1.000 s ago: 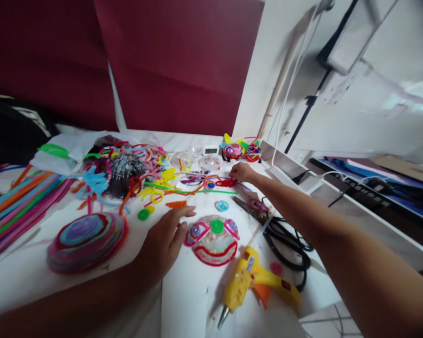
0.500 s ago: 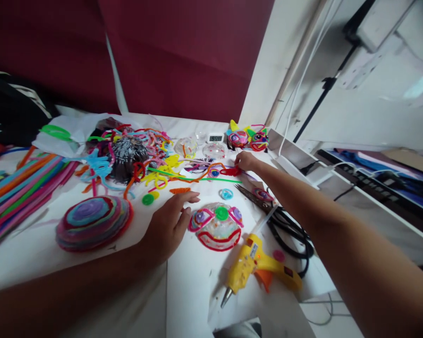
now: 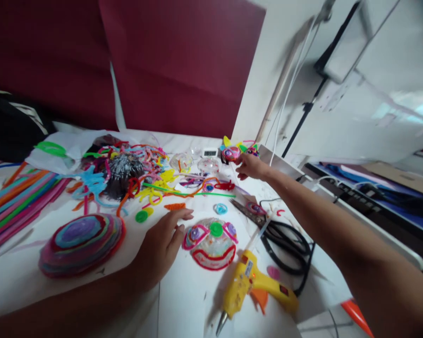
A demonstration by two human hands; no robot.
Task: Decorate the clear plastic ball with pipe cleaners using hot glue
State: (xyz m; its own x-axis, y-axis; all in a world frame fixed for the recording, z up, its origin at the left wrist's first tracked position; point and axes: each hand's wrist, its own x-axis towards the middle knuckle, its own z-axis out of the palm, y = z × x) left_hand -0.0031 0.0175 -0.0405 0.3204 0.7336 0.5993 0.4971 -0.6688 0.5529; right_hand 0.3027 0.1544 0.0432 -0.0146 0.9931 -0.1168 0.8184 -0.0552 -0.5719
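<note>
My left hand (image 3: 160,241) hovers over the white table with fingers stretched and thumb apart, holding nothing. Just right of it lies a clear domed face (image 3: 215,251) with pink-rimmed eyes, a green nose and a red mouth outline. My right hand (image 3: 250,165) reaches to the back, its fingers loosely bent and apart, beside a pink decorated ball (image 3: 231,153). A second decorated ball (image 3: 253,151) is partly hidden behind that hand. In front of the hand rests a red coiled pipe cleaner (image 3: 224,186).
A yellow glue gun (image 3: 240,285) and black-handled scissors (image 3: 282,241) lie at right. A coiled dome (image 3: 82,239) stands at left, near bundled pipe cleaners (image 3: 21,202). Behind are a tangled pipe-cleaner heap (image 3: 151,159), clear domes (image 3: 208,165) and a small digital clock (image 3: 209,152).
My right hand has left the red coiled pipe cleaner and moved back toward the decorated balls. The left hand stays beside the face. The camera view has tilted slightly up and right.
</note>
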